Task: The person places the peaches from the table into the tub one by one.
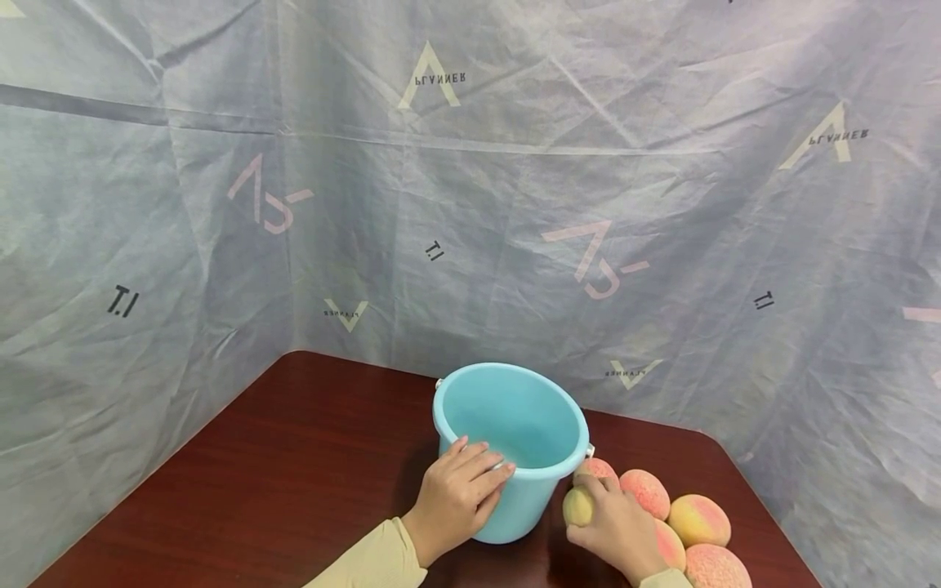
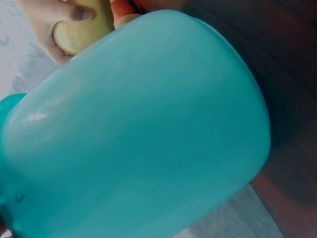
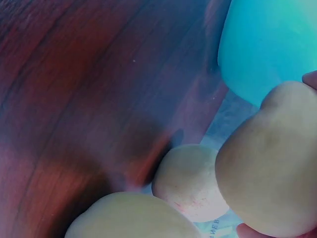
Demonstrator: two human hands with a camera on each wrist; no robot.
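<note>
A light blue plastic bucket stands upright on the table, its inside bare where I can see it. My left hand grips its near rim, fingers over the edge and thumb outside. Just right of the bucket, my right hand holds a yellowish peach between thumb and fingers. That peach looks raised off the table in the right wrist view. Close around the hand lie a pink peach, a yellow-pink peach and several others, partly covered by the hand.
The dark red wooden table has rounded back corners. A grey printed cloth hangs behind it and along both sides. White handle joints stick out from the bucket's rim.
</note>
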